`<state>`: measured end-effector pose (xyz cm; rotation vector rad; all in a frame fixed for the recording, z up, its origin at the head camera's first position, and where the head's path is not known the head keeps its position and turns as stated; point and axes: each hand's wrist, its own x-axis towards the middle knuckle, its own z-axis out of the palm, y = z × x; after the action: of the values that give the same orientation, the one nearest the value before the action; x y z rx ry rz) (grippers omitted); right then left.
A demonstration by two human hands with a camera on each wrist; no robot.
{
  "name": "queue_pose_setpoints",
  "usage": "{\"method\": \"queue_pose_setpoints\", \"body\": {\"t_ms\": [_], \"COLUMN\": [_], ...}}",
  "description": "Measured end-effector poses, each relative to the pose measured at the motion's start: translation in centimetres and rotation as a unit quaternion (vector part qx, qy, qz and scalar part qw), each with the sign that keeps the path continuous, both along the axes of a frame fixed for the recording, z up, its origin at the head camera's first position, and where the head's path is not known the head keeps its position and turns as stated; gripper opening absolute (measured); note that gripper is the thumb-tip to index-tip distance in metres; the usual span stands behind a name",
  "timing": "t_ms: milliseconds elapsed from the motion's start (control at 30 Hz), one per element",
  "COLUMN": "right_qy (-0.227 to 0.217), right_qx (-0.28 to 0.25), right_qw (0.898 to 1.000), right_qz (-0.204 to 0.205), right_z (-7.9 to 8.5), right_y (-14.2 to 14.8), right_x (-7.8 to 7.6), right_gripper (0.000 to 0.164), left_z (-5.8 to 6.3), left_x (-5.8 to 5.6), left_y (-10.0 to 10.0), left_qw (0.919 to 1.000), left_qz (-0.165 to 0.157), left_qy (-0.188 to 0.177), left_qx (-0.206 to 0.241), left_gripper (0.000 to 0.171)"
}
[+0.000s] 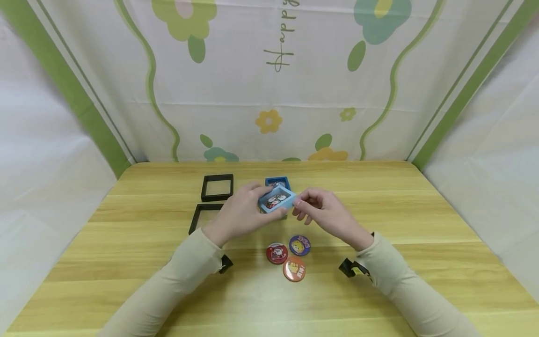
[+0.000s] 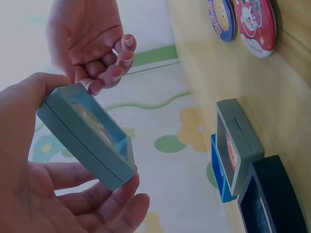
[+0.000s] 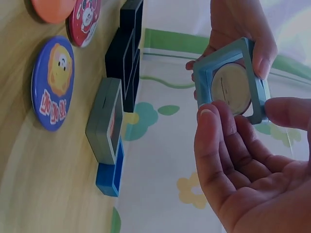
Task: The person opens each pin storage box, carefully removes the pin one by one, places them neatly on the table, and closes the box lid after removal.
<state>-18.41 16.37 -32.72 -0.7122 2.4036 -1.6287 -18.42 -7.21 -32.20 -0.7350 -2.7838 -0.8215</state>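
Observation:
My left hand (image 1: pixel 246 213) holds a light blue square display frame (image 1: pixel 278 199) above the table, thumb along the near side and fingers at the far side. Inside the frame sits a round badge, its pin back (image 3: pixel 231 90) visible in the right wrist view. At the frame's right corner, my right hand (image 1: pixel 326 210) pinches the edge between thumb and curled fingers. Below and behind stand a grey-green frame (image 2: pixel 238 145) and a darker blue frame (image 1: pixel 277 181), both partly hidden in the head view.
Nearer on the wooden table (image 1: pixel 400 281) lie a red badge (image 1: pixel 277 253), a purple badge (image 1: pixel 299 245) and an orange badge (image 1: pixel 294 269). To the left are a small black frame (image 1: pixel 217 178) and a larger black frame (image 1: pixel 194 219), partly behind the left hand. A flowered cloth (image 1: pixel 236 84) hangs behind.

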Motion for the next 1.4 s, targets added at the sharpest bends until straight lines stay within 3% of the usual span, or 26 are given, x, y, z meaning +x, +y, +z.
{"method": "queue_pose_setpoints", "body": {"t_ms": [233, 467, 733, 1400], "right_qy": [-0.042, -0.042, -0.049, -0.072], "right_qx": [-0.043, -0.064, -0.078, -0.086], "right_qw": [0.998, 0.997, 0.996, 0.994], "right_qz": [0.005, -0.001, -0.002, 0.01], "right_z": [-0.43, -0.36, -0.16, -0.31], "right_y": [-0.23, -0.35, -0.57, -0.48], "right_x": [0.16, 0.19, 0.29, 0.21], "right_gripper": [0.03, 0.027, 0.028, 0.028], "left_z": [-0.07, -0.28, -0.44, -0.22], "left_x": [0.35, 0.52, 0.5, 0.98], "left_y": [0.03, 0.15, 0.12, 0.46], "left_qw": [1.0, 0.9991, 0.998, 0.9988], "left_qz": [-0.001, -0.026, -0.039, -0.019], "left_qy": [0.0, -0.004, 0.017, 0.005], "left_qx": [-0.006, 0.033, 0.046, 0.046], "left_gripper": [0.08, 0.081, 0.08, 0.08]}}
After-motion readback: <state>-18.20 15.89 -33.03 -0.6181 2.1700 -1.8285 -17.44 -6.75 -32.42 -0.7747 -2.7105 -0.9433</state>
